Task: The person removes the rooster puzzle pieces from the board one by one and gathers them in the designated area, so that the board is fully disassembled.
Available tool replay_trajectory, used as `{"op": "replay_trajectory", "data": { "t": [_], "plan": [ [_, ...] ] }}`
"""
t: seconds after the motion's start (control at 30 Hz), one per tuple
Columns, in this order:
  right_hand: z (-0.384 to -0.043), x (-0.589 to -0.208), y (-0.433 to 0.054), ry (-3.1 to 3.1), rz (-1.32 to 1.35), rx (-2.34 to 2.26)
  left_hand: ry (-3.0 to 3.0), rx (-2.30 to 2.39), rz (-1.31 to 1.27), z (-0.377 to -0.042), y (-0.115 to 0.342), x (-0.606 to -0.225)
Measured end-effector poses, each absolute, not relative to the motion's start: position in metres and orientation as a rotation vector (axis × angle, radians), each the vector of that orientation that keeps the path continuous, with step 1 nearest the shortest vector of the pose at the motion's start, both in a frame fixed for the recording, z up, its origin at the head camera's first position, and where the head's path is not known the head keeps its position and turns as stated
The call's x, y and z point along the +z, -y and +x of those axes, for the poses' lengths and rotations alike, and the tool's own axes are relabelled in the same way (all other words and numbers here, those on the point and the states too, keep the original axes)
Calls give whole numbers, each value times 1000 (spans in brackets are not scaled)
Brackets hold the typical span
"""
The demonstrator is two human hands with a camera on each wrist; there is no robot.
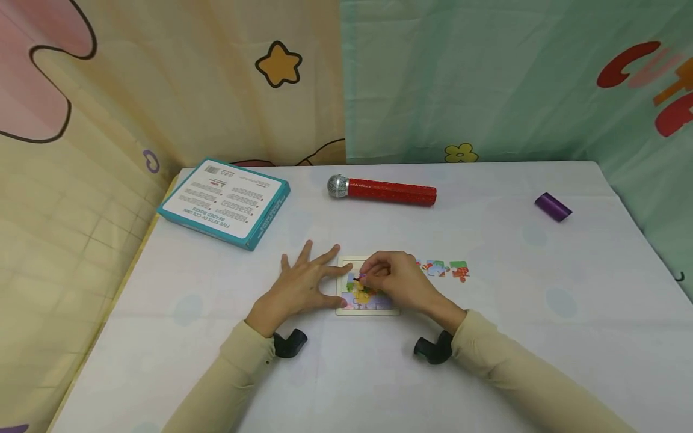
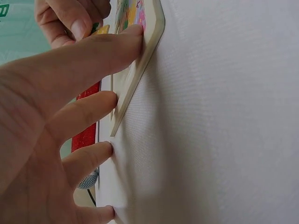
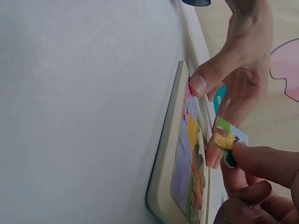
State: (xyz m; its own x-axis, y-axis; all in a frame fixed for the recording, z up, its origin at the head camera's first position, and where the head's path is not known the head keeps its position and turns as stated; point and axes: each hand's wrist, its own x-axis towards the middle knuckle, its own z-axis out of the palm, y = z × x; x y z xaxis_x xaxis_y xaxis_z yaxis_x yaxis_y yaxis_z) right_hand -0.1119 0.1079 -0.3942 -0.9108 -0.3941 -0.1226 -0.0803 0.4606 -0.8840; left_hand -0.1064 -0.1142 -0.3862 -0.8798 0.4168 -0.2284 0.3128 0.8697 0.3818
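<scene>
A jigsaw puzzle in a pale wooden frame (image 1: 342, 311) lies on the white table, its lower part filled with colourful pieces. My left hand (image 1: 303, 285) spreads its fingers at the frame's left side, the thumb and a finger resting on the edge. Between thumb and fingers my right hand (image 3: 261, 186) pinches a puzzle piece (image 3: 226, 138) with green, yellow and pale blue on it, held just above the frame. Several loose pieces (image 1: 437, 269) lie in a row right of the frame, some partly hidden behind the right hand.
A teal box (image 1: 224, 201) lies at the back left. Behind the puzzle is a red toy microphone (image 1: 390, 191), and a purple curved piece (image 1: 553, 207) lies at the far right. Black fittings (image 1: 290, 344) sit at both wrists. Printed curtains hang behind the table.
</scene>
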Motion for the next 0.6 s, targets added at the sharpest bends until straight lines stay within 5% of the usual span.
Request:
{"op": "replay_trajectory", "data": {
  "t": [0.6],
  "plan": [
    [-95,-397,-186,-2512,-194,-1274,-2742,531,554,-105,114,-388]
  ]
}}
